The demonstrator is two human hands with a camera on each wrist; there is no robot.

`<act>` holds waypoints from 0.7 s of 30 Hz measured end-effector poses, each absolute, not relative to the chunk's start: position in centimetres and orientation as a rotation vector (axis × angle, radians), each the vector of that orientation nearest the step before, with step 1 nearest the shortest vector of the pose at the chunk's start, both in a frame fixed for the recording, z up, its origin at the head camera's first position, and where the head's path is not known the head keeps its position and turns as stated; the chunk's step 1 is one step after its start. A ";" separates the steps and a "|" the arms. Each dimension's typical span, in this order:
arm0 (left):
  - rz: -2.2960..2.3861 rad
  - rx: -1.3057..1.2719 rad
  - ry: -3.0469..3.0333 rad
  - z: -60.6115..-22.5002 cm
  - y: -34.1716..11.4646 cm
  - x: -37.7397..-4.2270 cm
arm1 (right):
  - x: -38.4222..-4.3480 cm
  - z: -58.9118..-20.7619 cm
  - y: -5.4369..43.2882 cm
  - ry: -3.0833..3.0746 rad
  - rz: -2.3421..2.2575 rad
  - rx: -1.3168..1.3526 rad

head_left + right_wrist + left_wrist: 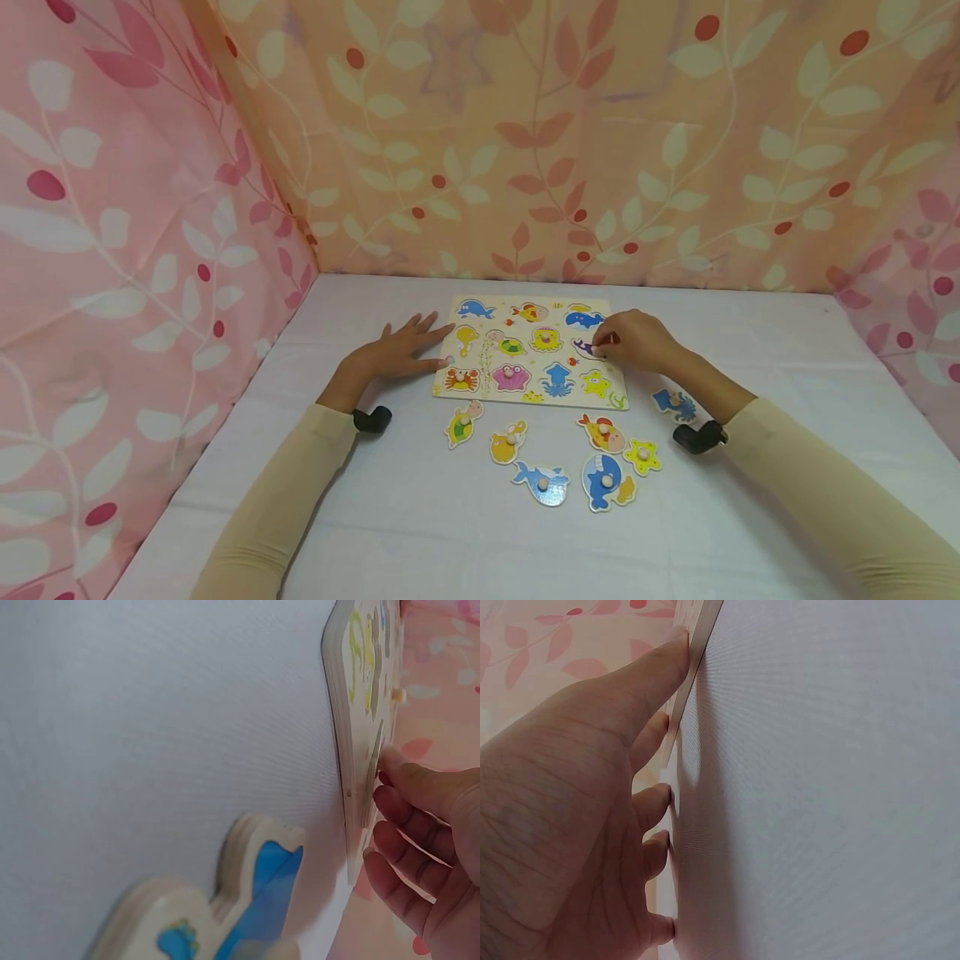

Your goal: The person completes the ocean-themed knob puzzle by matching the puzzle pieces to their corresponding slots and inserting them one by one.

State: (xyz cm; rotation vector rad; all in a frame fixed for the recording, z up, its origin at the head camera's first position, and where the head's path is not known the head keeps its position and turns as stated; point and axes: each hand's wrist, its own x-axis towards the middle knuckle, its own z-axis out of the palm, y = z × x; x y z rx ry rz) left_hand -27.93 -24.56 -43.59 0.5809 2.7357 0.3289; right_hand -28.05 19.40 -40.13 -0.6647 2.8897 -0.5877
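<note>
A wooden peg puzzle board (pixel 525 402) with sea-animal shapes lies on the table. My left hand (pixel 396 350) is spread flat at its left side; in the left wrist view the thumb (pixel 664 667) touches the board's edge. At the right side, my right hand (pixel 639 337) pinches a purple sea-animal puzzle piece (pixel 582 346) over its matching spot. The fingers hide that piece's right part and knob. The knobbed crab (pixel 461 381), pink shell (pixel 512 379) and yellow octopus (pixel 546 340) pieces sit in the board.
Loose in front of the board lie a turtle (pixel 461 427), a seahorse (pixel 506 447), a light-blue whale (pixel 551 485), a fish (pixel 596 432), a starfish (pixel 647 458) and a blue whale (pixel 597 468). The blue squid (pixel 678 408) lies beneath my right forearm. Patterned curtains (pixel 525 167) surround the table.
</note>
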 end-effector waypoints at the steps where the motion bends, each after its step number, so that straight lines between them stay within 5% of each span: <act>1: 0.330 0.581 2.735 -43.6 -24.6 -27.9 | -28.1 -40.2 19.4 2.880 -0.603 -0.661; 21: 0.332 0.586 2.738 -43.5 -24.6 -27.9 | -28.4 -40.6 19.6 2.812 -0.739 -0.589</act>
